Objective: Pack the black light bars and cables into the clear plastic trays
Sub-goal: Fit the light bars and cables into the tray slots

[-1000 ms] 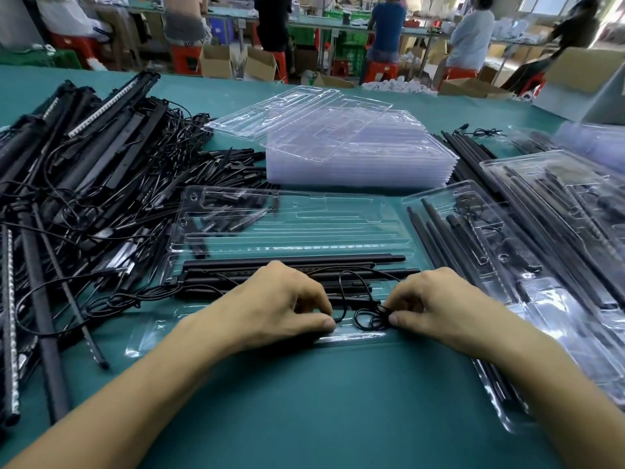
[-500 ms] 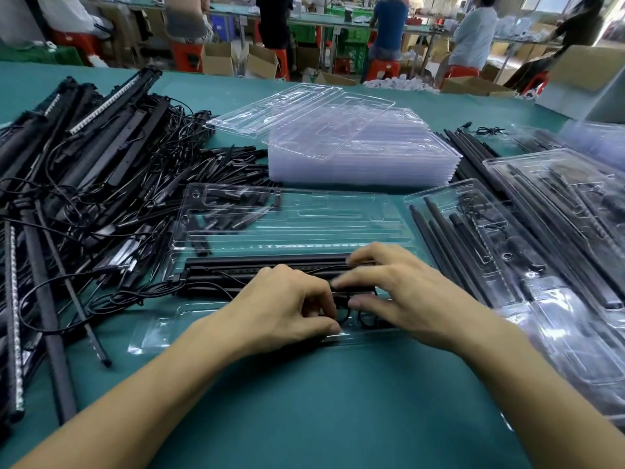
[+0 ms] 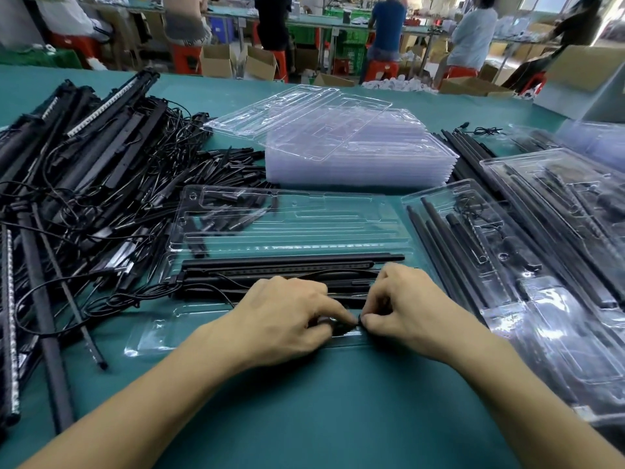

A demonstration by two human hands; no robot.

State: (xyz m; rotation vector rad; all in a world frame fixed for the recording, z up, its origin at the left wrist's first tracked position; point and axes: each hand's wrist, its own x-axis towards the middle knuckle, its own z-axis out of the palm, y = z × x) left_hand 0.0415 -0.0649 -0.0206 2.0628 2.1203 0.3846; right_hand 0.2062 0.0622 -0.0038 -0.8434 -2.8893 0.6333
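Hands meet at the near edge of the work, fingers curled inward. The left hand (image 3: 287, 316) and the right hand (image 3: 406, 306) both pinch a bunched black cable (image 3: 341, 327), which shows only as a small dark knot between their fingertips. A thin strand of it trails out from under the left hand towards the left.

The knot sits over the near part of a clear plastic tray (image 3: 304, 228) that lies flat on the green table (image 3: 321, 418). Just beyond the knuckles, black light bars (image 3: 287, 264) lie lengthwise in the tray's near channels, side by side and parallel to the table edge. The channels further back in this tray hold no bars. Small black pieces can be seen through the tray's far left corner.

Left of the tray is a loose pile of light bars and cables (image 3: 84, 164), tangled and crossing one another, some showing a pale strip along one face. A scatter of small black connectors (image 3: 230, 164) lies between that pile and a stack of empty trays (image 3: 355, 164) behind the tray in use. A single tray (image 3: 297, 120) rests askew on top of the stack.

To the right, filled trays (image 3: 507, 248) overlap one another at an angle, with bars and cables visible through the plastic. Beyond the table, people stand or sit at other benches among cardboard boxes (image 3: 216, 62) and red stools (image 3: 382, 67).
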